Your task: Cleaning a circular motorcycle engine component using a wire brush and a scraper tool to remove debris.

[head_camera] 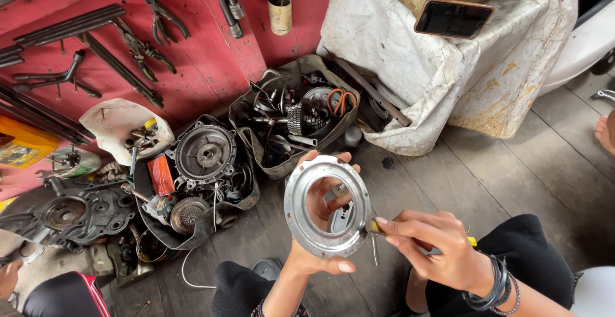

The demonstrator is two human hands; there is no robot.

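Metal ring plate (pixel 327 205) held upright above the wooden floor (pixel 487 176), left hand (pixel 318 227) closed on its lower rim, fingers through the centre hole. Right hand (pixel 435 243) pinches a yellow-handled tool (pixel 378 228) against the ring's right edge. Work mid-way; nothing visibly removed. Parts trays (pixel 291 115) sit beyond, by the red wall.

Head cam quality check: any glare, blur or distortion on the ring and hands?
Head view: soft even daylight, faint shadows; the round silver metal ring shows mild sheen, no blown glare; left hand and right hand look sharp; the black phone on the cloth reflects light; wide-angle bending at the edges.
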